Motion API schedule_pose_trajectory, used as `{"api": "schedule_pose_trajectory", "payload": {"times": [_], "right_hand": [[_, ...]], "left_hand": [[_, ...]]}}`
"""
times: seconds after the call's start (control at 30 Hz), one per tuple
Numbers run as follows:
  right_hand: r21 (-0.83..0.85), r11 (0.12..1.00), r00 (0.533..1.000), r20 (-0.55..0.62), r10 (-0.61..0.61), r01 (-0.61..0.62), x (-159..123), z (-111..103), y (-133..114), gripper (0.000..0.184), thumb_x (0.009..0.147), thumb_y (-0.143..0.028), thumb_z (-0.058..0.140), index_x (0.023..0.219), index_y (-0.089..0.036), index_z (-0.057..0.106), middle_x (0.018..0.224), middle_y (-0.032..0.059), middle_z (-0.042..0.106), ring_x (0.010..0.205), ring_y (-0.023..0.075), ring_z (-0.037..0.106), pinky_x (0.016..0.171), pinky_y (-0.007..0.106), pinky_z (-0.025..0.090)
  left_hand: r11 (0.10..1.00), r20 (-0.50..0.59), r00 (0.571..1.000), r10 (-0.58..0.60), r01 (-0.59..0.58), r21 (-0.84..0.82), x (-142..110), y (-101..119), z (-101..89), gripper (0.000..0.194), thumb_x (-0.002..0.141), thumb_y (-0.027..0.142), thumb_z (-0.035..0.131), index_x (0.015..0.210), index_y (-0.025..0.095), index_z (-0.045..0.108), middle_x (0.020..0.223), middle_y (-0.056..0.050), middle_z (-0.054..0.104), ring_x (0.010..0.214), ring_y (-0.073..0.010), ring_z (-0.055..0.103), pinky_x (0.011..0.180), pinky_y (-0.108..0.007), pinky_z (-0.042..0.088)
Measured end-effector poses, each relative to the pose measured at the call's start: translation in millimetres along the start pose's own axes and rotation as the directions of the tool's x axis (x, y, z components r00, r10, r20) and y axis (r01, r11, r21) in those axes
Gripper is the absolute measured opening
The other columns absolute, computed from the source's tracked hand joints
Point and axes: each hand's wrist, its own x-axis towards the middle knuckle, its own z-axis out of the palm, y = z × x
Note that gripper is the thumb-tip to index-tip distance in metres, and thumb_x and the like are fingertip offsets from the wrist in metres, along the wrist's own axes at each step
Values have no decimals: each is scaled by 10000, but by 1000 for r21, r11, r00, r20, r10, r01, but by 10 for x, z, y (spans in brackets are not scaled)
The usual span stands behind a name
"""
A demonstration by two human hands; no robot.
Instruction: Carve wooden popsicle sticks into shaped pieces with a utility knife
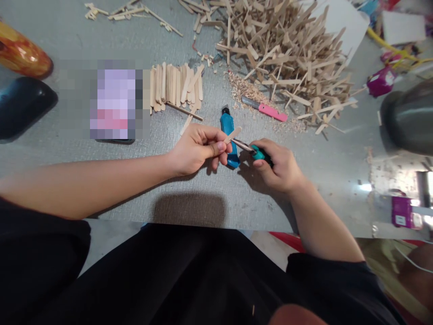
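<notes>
Between thumb and fingertips, my left hand [199, 148] pinches a short wooden craft stick [234, 134], its rounded end pointing up and right. My right hand [278, 166] is wrapped round the teal and black handles of long-nose pliers [244, 145]. The metal jaws of the pliers reach left to the lower edge of the stick; whether they grip it I cannot tell. Under both hands lies a blue utility knife [227, 122] on the grey table, its middle partly hidden by the left fingers. Behind my left hand is a row of craft sticks [174, 85].
A large heap of craft sticks [287, 49] spreads over the back right. In front of it lie wood shavings [248, 88] and a pink-handled knife [272, 112]. A blurred-out phone [115, 104], a black object [23, 106] and an orange object [23, 52] are on the left.
</notes>
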Motion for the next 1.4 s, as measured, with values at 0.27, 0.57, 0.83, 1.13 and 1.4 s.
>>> {"api": "schedule_pose_trajectory", "payload": {"times": [0.27,0.57,0.83,1.13,1.4], "right_hand": [[-11,999,999,-26,-43,43,-22,35,8,485,1141,-675,537,1252,-230,698,1075,141,793,909,306,750,807,470,606],[-120,993,998,-49,-27,21,-21,32,-38,480,1138,-686,509,1192,-244,688,999,132,775,852,314,735,730,464,577],[-33,999,999,-45,28,-29,-6,25,-129,527,1128,-716,521,1127,-230,725,924,111,800,782,291,746,712,439,585],[299,928,973,133,188,-221,-3,-57,-286,577,1120,-766,584,995,-224,737,754,23,694,652,194,620,624,343,512],[680,439,805,549,226,-587,-21,-109,-326,583,1105,-760,602,988,-210,757,768,48,640,553,158,468,436,295,324]], "left_hand": [[999,75,997,-12,16,-45,18,32,12,489,790,573,1046,806,164,780,672,-53,791,477,-127,680,456,-227,584],[1000,25,1000,-9,9,-8,-4,6,32,442,816,522,1035,820,167,771,681,-45,796,479,-135,697,459,-243,611],[998,3,999,54,-54,-20,9,-4,32,477,802,561,1041,826,160,783,706,-53,799,555,-140,738,543,-259,662],[996,-23,996,92,-91,7,4,1,57,394,863,470,1014,833,152,783,728,-53,811,609,-147,768,582,-256,670],[995,-112,990,88,-82,59,-21,13,83,204,927,250,925,816,152,784,729,-39,808,580,-110,723,587,-226,640]]}}
